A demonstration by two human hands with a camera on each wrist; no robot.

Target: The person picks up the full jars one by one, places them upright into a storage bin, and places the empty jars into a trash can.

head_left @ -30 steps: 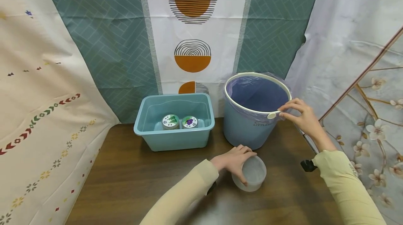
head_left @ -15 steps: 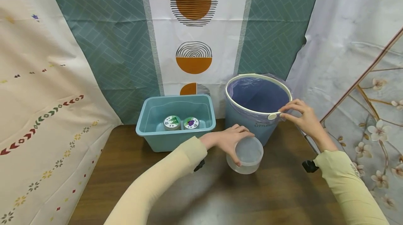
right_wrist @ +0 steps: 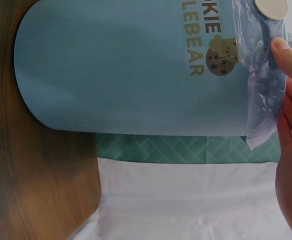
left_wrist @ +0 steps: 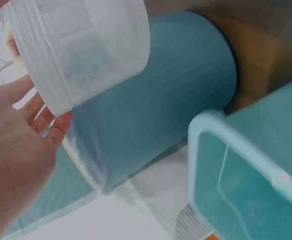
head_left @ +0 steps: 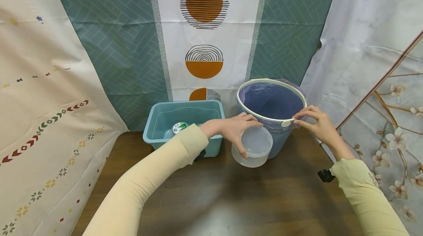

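Observation:
A clear round plastic container (head_left: 256,142) with a lid is gripped by my left hand (head_left: 236,129), thumb on the near side and fingers over the far side. It is raised in front of the blue trash can (head_left: 281,142). In the left wrist view the container (left_wrist: 96,50) looks see-through, with the left hand (left_wrist: 21,145) along its lid edge. My right hand (head_left: 315,122) pinches the trash can's cream rim at the right front. Through the right wrist view, the right hand (right_wrist: 290,90) is at the rim, over the plastic liner (right_wrist: 263,95).
A teal basin (head_left: 150,118) stands left of the trash can. Inside it, a round tub with a green label (head_left: 179,127) shows; a second is mostly hidden by my left arm. The wooden table (head_left: 198,199) spreads in front, with patterned cloths (head_left: 122,63) behind.
My left hand has lifted the clear container off the table and carried it up and slightly left, its arm now overlapping the basin. The right hand stays on the rim.

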